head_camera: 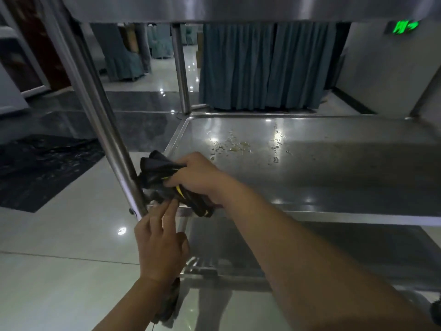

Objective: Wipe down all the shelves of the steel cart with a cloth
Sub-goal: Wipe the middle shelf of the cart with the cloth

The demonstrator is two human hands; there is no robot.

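Note:
The steel cart's middle shelf (334, 177) fills the right half of the view, with wet spots and yellowish residue (238, 146) near its back left. My right hand (198, 177) grips a bunched dark cloth with yellow stripes (157, 177) at the shelf's front left corner, against the cart's upright post (100, 108). My left hand (160, 244) is just below, two straight fingers touching the cloth's lower edge at the shelf rim. The top shelf's underside (238, 8) spans the top of the view. The bottom shelf (358, 256) shows beneath.
A glossy tiled floor (59, 271) lies to the left with a dark mat (40, 168). Teal curtains (269, 65) hang behind the cart. A second cart post (181, 68) rises at the back left corner. A green exit sign (403, 26) glows at the upper right.

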